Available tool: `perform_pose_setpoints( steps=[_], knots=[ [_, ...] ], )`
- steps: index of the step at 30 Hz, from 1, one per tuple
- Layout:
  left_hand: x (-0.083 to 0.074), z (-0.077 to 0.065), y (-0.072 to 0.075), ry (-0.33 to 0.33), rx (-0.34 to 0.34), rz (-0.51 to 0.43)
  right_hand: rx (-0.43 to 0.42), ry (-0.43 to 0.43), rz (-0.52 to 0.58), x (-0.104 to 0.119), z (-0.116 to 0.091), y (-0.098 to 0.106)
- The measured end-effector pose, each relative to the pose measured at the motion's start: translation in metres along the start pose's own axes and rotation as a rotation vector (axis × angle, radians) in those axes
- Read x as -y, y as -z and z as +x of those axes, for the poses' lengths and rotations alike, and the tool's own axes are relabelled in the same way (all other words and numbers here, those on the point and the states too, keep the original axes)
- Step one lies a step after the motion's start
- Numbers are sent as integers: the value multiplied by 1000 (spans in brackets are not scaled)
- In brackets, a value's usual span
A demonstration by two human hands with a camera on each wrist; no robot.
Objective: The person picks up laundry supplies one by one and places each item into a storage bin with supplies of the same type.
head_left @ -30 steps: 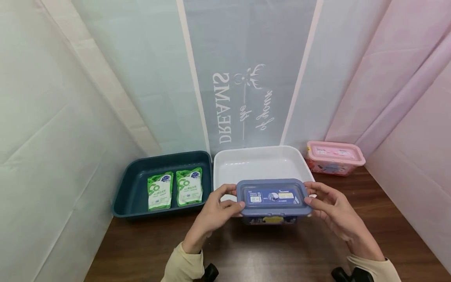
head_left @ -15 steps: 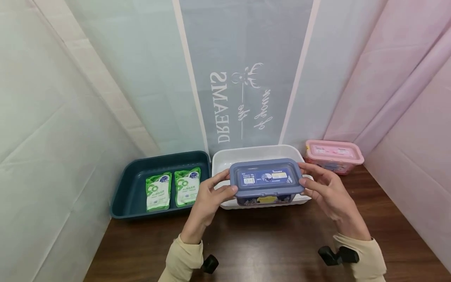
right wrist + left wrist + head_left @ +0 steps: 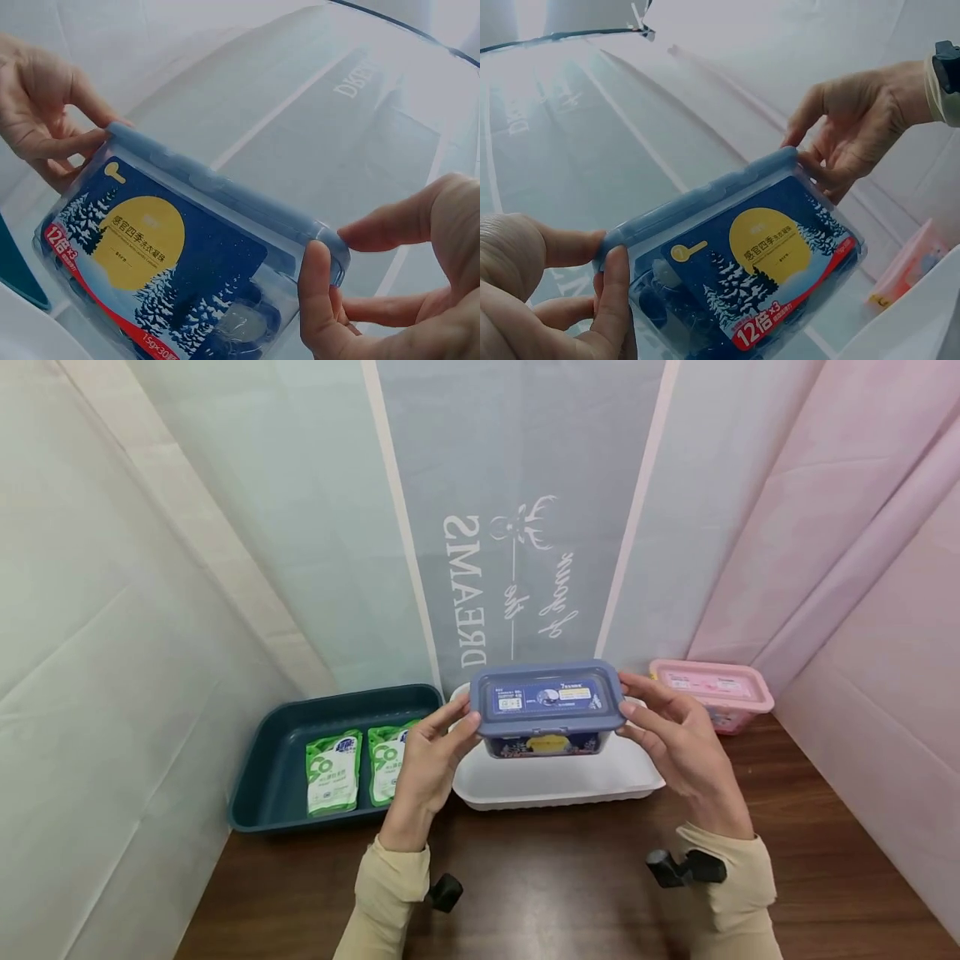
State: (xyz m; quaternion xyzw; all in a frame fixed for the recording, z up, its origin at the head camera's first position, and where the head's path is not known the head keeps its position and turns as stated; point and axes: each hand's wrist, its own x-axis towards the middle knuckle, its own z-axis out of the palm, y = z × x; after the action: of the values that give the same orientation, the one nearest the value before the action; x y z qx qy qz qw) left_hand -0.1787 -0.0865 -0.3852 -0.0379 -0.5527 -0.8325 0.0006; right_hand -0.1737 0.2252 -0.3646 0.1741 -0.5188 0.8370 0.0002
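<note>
A blue lidded box of laundry pods (image 3: 547,702) is held up level over the white tray (image 3: 558,785). Its clear front, seen in the left wrist view, bears a label (image 3: 772,247) with a yellow disc and snowy trees; dark pods show through the plastic. My left hand (image 3: 431,760) grips the lid's left end between thumb and fingers. At the other end, my right hand (image 3: 682,747) pinches the lid the same way. Part of the tray is hidden behind the box.
To the left stands a dark green tray (image 3: 270,777) with two green-and-white pouches (image 3: 333,772) in it. A pink lidded box (image 3: 712,689) is on the wooden table (image 3: 555,877) at the back right. Fabric walls (image 3: 525,460) enclose the back and sides.
Both hands have lifted the blue box and carried it away from me and slightly left, from the white tray's near edge to over its middle. The trays and pink box stay put.
</note>
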Motion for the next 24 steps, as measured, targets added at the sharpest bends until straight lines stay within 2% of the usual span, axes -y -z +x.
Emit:
perform_pose_setpoints(
  steps=[6,16,24],
  knots=[
    [5,17,5,-38,58,-32,-118,37,-19,-10,17,-2],
    [19,45,13,-42,131,74,-277,70,-58,-38,36,4],
    [37,61,16,-12,118,67,-347,42,-117,-54,47,15]
  ],
)
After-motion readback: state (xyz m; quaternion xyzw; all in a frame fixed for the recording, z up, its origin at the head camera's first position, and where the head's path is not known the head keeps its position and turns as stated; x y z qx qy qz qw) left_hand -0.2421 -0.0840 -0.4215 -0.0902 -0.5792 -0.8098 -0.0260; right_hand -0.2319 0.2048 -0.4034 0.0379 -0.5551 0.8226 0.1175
